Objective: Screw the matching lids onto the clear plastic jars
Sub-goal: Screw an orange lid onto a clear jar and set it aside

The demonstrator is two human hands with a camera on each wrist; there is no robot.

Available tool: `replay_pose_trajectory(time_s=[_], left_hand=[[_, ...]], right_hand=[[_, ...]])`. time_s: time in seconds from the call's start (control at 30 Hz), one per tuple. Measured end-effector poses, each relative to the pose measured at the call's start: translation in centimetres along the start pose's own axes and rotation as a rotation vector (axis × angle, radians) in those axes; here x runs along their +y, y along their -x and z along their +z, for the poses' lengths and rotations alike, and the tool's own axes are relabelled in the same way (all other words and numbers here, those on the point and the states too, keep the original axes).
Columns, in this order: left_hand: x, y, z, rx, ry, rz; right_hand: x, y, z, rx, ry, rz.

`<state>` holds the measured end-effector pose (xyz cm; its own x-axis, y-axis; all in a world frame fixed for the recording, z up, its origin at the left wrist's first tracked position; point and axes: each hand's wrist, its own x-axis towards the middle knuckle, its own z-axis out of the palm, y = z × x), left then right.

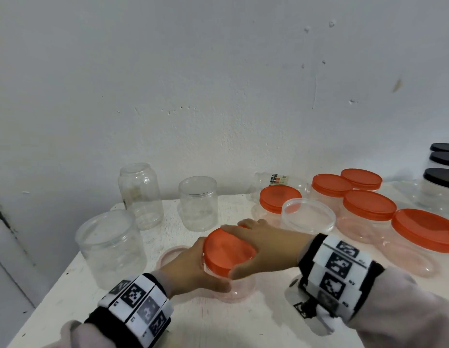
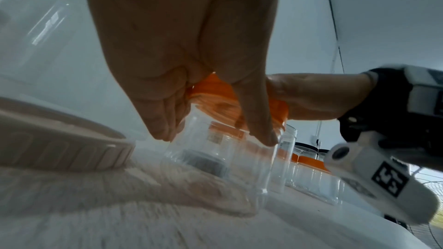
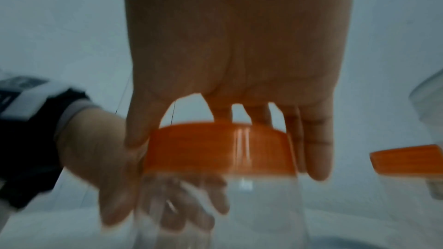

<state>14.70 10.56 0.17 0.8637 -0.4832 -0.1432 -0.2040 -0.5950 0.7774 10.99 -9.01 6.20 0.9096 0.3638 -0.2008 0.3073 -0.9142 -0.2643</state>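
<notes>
A small clear jar [image 1: 239, 288] stands on the white table [image 1: 243, 325] near the front, with an orange lid [image 1: 226, 252] sitting tilted on its mouth. My left hand [image 1: 200, 268] grips the jar's wall from the left; in the left wrist view its fingers [image 2: 165, 124] and thumb curl round the clear jar [image 2: 223, 160] below the orange lid [image 2: 215, 92]. My right hand [image 1: 258, 244] lies over the lid from the right. In the right wrist view, thumb and fingers [image 3: 316, 150] clasp the orange lid's [image 3: 215, 150] rim.
Three open clear jars [image 1: 110, 247] [image 1: 140, 194] [image 1: 198, 202] stand at the left and back. A pale lid [image 1: 169, 254] lies beside my left hand. Orange-lidded jars [image 1: 369, 207], an open jar [image 1: 307, 214] and black-lidded jars [image 1: 440, 184] crowd the right. The wall is close behind.
</notes>
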Motion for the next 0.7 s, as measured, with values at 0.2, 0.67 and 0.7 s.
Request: replay_pose_trajectory(time_s=[0.2, 0.67, 0.7], left_hand=[[0.1, 0.1, 0.1, -0.041, 0.066, 0.011], [3.0, 0.1, -0.7, 0.09, -0.052, -0.003], [3.2, 0.0, -0.8, 0.104, -0.035, -0.012]], right_hand=[[6.0, 3.1, -6.3, 0.307, -0.114, -0.04], [19.5, -4.6, -10.8, 0.162, 0.083, 0.302], [19.9, -5.4, -10.8, 0.127, 0.118, 0.309]])
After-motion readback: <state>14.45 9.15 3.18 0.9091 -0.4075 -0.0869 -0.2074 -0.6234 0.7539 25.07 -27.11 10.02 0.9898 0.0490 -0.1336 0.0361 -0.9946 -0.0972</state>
